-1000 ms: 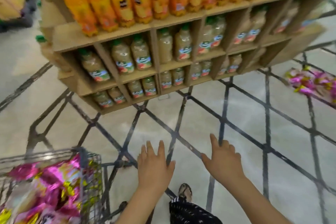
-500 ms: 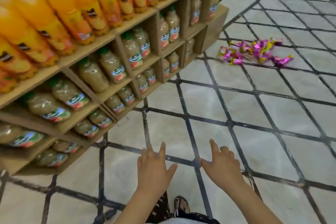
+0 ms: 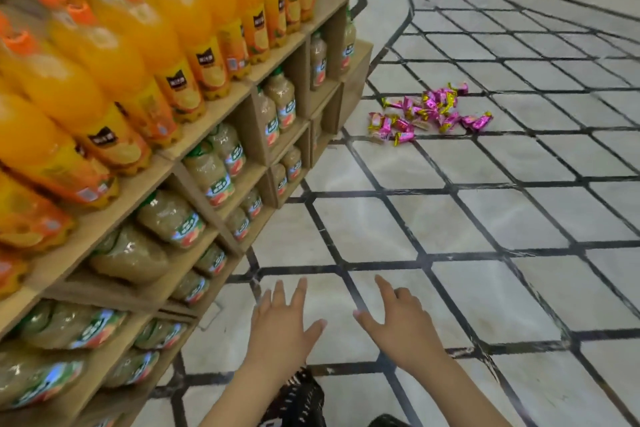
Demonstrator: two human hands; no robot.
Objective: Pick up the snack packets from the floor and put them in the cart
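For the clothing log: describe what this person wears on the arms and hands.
Left hand and right hand wear no gloves, rings or watch. Left arm and right arm are bare to the picture's edge, no sleeve in view.

On the top board of the tan wooden shelf unit (image 3: 356, 76) stand orange plastic juice bottles (image 3: 145, 31); pale plastic bottles (image 3: 207, 173) fill its compartments below. Pink foil snack packets (image 3: 429, 113) lie on the tiled floor (image 3: 485, 218), right of its far end.
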